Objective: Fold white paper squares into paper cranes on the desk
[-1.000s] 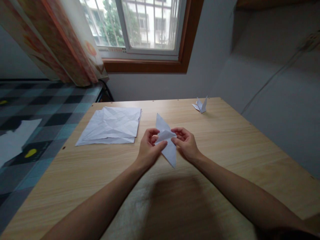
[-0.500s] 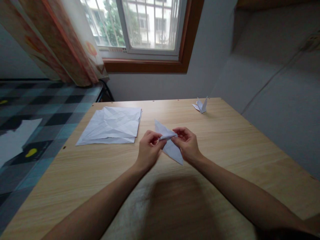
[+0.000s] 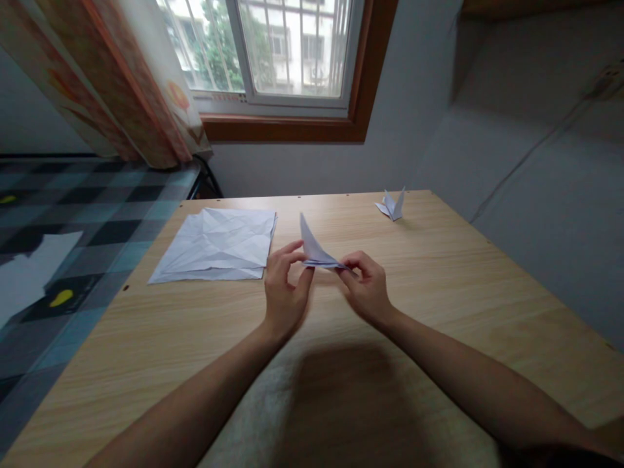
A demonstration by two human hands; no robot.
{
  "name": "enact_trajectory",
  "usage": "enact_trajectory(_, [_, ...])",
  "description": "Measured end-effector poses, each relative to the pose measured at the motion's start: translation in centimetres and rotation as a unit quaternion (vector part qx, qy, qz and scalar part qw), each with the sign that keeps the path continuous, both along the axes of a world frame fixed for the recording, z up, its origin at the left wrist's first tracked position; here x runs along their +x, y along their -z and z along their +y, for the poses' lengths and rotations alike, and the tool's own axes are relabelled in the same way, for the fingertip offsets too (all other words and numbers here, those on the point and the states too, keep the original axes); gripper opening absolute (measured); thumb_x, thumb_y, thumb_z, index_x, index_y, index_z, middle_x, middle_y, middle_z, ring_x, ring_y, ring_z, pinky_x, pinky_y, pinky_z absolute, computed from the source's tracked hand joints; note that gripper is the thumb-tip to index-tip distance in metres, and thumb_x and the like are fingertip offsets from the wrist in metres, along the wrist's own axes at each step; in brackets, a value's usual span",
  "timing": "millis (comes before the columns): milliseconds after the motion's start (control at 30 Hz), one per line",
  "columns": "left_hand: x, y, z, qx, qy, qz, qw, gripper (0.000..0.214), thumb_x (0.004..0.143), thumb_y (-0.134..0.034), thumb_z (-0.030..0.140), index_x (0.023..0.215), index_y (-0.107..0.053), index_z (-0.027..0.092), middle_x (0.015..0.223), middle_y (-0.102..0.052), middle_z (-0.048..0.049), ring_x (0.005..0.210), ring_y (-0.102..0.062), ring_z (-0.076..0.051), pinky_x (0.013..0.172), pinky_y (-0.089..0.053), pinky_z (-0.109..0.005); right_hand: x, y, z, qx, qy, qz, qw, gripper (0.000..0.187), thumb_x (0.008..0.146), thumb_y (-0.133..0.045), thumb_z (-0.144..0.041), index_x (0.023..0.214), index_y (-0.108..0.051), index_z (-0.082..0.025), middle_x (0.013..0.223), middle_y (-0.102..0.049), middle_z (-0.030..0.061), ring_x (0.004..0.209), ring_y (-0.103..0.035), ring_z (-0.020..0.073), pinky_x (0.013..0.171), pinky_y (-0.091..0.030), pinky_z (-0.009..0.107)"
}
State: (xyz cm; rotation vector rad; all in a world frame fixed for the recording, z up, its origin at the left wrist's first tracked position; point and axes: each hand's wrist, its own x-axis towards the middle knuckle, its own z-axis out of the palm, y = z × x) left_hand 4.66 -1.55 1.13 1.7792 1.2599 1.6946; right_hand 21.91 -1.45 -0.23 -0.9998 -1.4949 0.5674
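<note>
A partly folded piece of white paper [image 3: 314, 250] is held above the wooden table [image 3: 439, 286], tilted so that I see it almost edge-on with one point sticking up. My left hand [image 3: 284, 292] pinches its left side between thumb and fingers. My right hand [image 3: 366, 289] pinches its right end. Both hands sit near the table's middle.
A stack of creased white paper sheets [image 3: 217, 244] lies flat on the table to the left. A finished paper crane [image 3: 392, 205] stands at the far right corner. A bed with a checked cover [image 3: 58, 247] adjoins the table's left edge; window and curtain are behind.
The folded paper has been turned from lying face-up with its long point toward me to nearly edge-on, its point now up. Both hands shifted their grip slightly.
</note>
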Motion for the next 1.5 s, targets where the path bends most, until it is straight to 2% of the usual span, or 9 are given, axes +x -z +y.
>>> enact_trajectory(133, [0.4, 0.5, 0.1, -0.070, 0.063, -0.113, 0.989, 0.040, 0.074, -0.069, 0.024, 0.113, -0.059, 0.024, 0.124, -0.062, -0.0081, 0.114, -0.058, -0.026, 0.091, -0.047, -0.039, 0.3, -0.4, -0.2, 0.134, 0.070, -0.060, 0.987, 0.012, 0.085, -0.063, -0.017, 0.080, -0.068, -0.026, 0.081, -0.066, 0.0022, 0.081, -0.063, 0.0202, 0.072, -0.051, 0.035])
enact_trajectory(300, [1.3, 0.7, 0.0, -0.199, 0.233, -0.236, 0.922, 0.037, 0.075, -0.072, 0.032, 0.106, -0.055, 0.022, 0.100, -0.067, -0.0040, 0.094, -0.064, -0.020, 0.085, -0.050, -0.033, 0.5, 0.2, -0.3, 0.201, 0.109, -0.181, 0.957, 0.019, 0.087, -0.060, -0.013, 0.087, -0.072, -0.027, 0.080, -0.065, 0.0039, 0.079, -0.059, 0.0211, 0.071, -0.048, 0.037])
enact_trajectory(500, [1.3, 0.8, 0.6, -0.199, 0.175, -0.252, 0.931, 0.032, 0.070, -0.075, 0.028, 0.095, -0.058, 0.018, 0.092, -0.070, -0.0028, 0.088, -0.065, -0.019, 0.085, -0.050, -0.032, -0.1, 0.0, -0.9, 0.198, 0.025, -0.294, 0.935, 0.006, 0.087, -0.070, -0.029, 0.092, -0.072, -0.026, 0.085, -0.069, 0.0047, 0.085, -0.058, 0.0228, 0.079, -0.042, 0.041])
enact_trajectory(700, [1.0, 0.7, 1.1, -0.192, 0.152, -0.248, 0.937, 0.033, 0.065, -0.076, 0.023, 0.091, -0.056, 0.019, 0.085, -0.072, -0.0016, 0.081, -0.068, -0.019, 0.075, -0.053, -0.030, -0.1, -0.6, -0.6, 0.129, 0.073, -0.160, 0.976, 0.015, 0.084, -0.070, -0.032, 0.098, -0.067, -0.025, 0.094, -0.065, 0.0063, 0.092, -0.059, 0.0250, 0.082, -0.049, 0.041])
enact_trajectory(967, [1.0, 0.7, 0.6, -0.237, 0.209, -0.254, 0.914, 0.038, 0.065, -0.079, 0.023, 0.094, -0.055, 0.018, 0.079, -0.073, -0.0005, 0.073, -0.069, -0.017, 0.068, -0.053, -0.027, 0.0, -0.2, -0.3, 0.094, 0.029, -0.184, 0.978, 0.012, 0.087, -0.067, -0.025, 0.098, -0.068, -0.023, 0.095, -0.067, 0.0082, 0.092, -0.061, 0.0249, 0.084, -0.050, 0.040])
enact_trajectory(1100, [0.9, 0.9, 0.7, -0.230, 0.214, -0.260, 0.913, 0.034, 0.067, -0.078, 0.026, 0.094, -0.059, 0.017, 0.083, -0.074, -0.0026, 0.078, -0.070, -0.018, 0.070, -0.054, -0.027, -0.1, 0.0, 0.1, -0.016, 0.023, -0.048, 0.998, 0.008, 0.089, -0.063, -0.030, 0.087, -0.068, -0.023, 0.084, -0.066, 0.0033, 0.081, -0.061, 0.0205, 0.076, -0.049, 0.035])
enact_trajectory(1167, [0.8, 1.0, 0.9, -0.228, 0.219, -0.265, 0.911, 0.034, 0.068, -0.078, 0.027, 0.096, -0.061, 0.017, 0.086, -0.074, -0.0035, 0.079, -0.070, -0.018, 0.071, -0.054, -0.028, -0.2, 0.2, 0.6, -0.084, -0.019, 0.065, 0.994, 0.010, 0.086, -0.066, -0.032, 0.084, -0.066, -0.022, 0.087, -0.066, 0.0022, 0.079, -0.061, 0.0181, 0.073, -0.049, 0.032])
enact_trajectory(1300, [0.8, 1.2, 1.1, -0.217, 0.234, -0.276, 0.907, 0.037, 0.071, -0.077, 0.027, 0.104, -0.063, 0.017, 0.086, -0.074, -0.0025, 0.078, -0.070, -0.017, 0.074, -0.054, -0.028, -0.5, 0.7, 1.3, -0.172, -0.124, 0.224, 0.951, 0.021, 0.072, -0.077, -0.029, 0.087, -0.063, -0.022, 0.086, -0.068, -0.0007, 0.074, -0.063, 0.0144, 0.070, -0.050, 0.027])
enact_trajectory(1500, [0.7, 0.7, 0.8, -0.228, 0.204, -0.280, 0.910, 0.044, 0.062, -0.080, 0.022, 0.103, -0.063, 0.020, 0.092, -0.071, -0.0001, 0.073, -0.069, -0.015, 0.069, -0.054, -0.026, -0.5, 0.7, 1.8, -0.183, -0.102, 0.266, 0.941, 0.026, 0.064, -0.081, -0.026, 0.081, -0.063, -0.021, 0.073, -0.065, -0.0034, 0.067, -0.061, 0.0118, 0.066, -0.049, 0.024])
